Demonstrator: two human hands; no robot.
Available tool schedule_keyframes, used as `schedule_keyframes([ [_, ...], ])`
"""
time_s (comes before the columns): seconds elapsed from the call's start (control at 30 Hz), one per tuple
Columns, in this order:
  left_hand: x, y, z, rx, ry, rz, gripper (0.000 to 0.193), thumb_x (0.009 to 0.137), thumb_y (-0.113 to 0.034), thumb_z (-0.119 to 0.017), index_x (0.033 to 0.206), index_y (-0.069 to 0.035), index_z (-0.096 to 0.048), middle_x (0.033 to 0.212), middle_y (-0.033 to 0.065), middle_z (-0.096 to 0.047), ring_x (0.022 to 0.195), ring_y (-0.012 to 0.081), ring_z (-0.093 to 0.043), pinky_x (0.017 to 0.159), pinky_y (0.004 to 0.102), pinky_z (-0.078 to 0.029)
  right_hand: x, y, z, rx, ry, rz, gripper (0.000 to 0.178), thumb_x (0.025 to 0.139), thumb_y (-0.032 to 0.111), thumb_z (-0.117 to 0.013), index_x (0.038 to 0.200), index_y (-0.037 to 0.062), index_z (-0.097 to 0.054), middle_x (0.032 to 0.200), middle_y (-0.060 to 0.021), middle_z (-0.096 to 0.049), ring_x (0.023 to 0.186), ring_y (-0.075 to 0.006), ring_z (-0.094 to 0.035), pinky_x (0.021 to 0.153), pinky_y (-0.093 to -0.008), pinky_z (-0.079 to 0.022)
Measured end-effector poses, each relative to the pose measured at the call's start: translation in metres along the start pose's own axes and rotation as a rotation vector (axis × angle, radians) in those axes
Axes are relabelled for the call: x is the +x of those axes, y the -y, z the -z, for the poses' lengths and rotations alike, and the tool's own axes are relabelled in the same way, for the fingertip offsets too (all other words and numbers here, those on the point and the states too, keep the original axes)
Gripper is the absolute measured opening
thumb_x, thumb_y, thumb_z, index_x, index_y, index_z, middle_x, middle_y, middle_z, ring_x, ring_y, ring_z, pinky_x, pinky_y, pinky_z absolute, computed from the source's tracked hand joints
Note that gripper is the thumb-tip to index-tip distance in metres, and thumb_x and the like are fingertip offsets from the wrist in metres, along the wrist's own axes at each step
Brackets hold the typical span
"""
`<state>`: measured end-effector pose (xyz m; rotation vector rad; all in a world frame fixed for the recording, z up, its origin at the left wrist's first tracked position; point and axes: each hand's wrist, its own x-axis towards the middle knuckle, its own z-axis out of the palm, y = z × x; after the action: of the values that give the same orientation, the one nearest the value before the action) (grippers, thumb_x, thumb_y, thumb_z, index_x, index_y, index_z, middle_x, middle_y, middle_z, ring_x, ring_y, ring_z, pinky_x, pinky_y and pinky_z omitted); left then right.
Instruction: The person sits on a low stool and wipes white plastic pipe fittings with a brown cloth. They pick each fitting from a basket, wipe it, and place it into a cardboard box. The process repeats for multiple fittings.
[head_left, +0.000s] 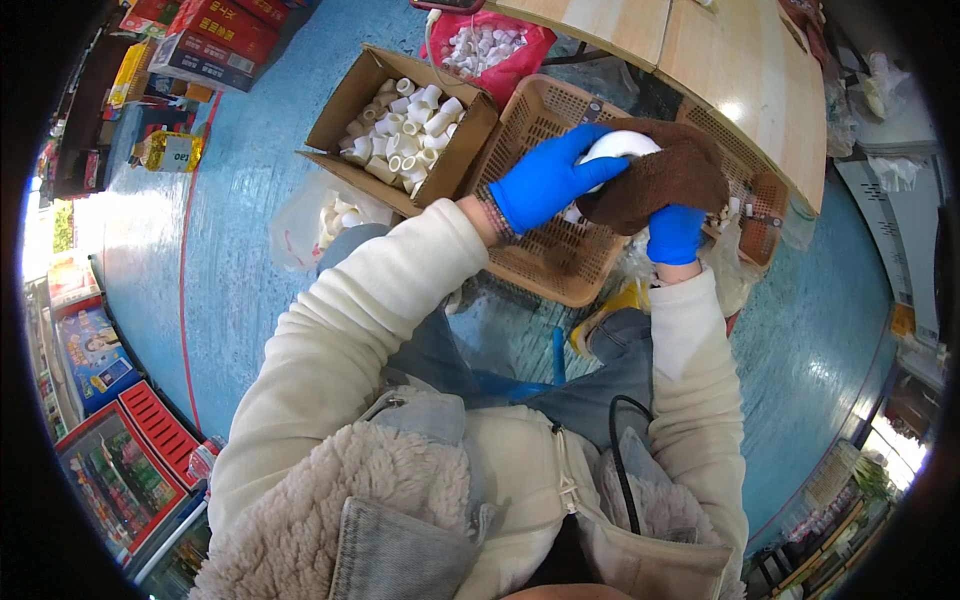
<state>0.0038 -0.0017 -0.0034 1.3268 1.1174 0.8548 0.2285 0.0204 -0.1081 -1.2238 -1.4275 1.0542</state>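
My left hand (pixel 545 180), in a blue glove, grips a smooth white plastic pipe fitting (pixel 630 143) by its edge, the thumb below and the fingers above. A brown cloth (pixel 675 165) drapes around the fitting's right and lower sides. Beneath it, my right hand (pixel 677 235), also gloved in blue, is closed on the cloth; the folds hide most of its fingers. Both hands are above a tan plastic basket (pixel 540 282) with slotted walls. Whatever part of the fitting lies under the cloth cannot be seen.
Left of the basket stands an open cardboard box (pixel 468 150) full of white pipe fittings. A pink bag (pixel 538 38) of small white pieces sits behind it, a clear plastic bag (pixel 297 215) beside it. A wooden tabletop (pixel 740 75) overhangs at the far right. Stacked cartons (pixel 205 55) stand far left.
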Motion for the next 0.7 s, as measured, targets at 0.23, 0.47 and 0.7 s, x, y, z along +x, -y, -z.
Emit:
schedule_keyframes([
  [0.23,0.008,0.004,0.008,0.46,-0.05,-0.42,0.059,0.081,-0.041,-0.062,0.127,-0.01,-0.044,0.106,0.0204,-0.059,0.092,0.0343,-0.061,0.074,0.0387,-0.051,0.005,0.033,-0.016,0.884,0.048,-0.379,0.037,0.096,0.029,-0.038,0.125,0.0065,-0.043,0.122,-0.0138,-0.05,0.108,-0.0261,-0.05,0.092,-0.0392,-0.043],
  [0.47,0.018,0.008,0.003,0.335,-0.28,-0.369,0.062,0.081,-0.036,-0.063,0.132,-0.011,-0.038,0.104,0.0226,-0.059,0.093,0.0368,-0.06,0.076,0.039,-0.05,0.014,0.038,0.003,0.46,-0.189,-0.137,0.038,0.096,0.03,-0.04,0.125,0.0047,-0.043,0.121,-0.0125,-0.05,0.106,-0.0249,-0.051,0.091,-0.0394,-0.044],
  [0.7,0.017,0.009,-0.001,0.424,-0.414,-0.526,0.057,0.082,-0.021,-0.061,0.131,-0.005,-0.037,0.111,0.024,-0.051,0.101,0.039,-0.052,0.084,0.0413,-0.045,0.021,0.049,-0.029,-0.367,0.216,0.195,0.053,0.096,0.028,-0.04,0.141,0.0088,-0.019,0.142,-0.0107,-0.025,0.129,-0.0232,-0.026,0.108,-0.0325,-0.023],
])
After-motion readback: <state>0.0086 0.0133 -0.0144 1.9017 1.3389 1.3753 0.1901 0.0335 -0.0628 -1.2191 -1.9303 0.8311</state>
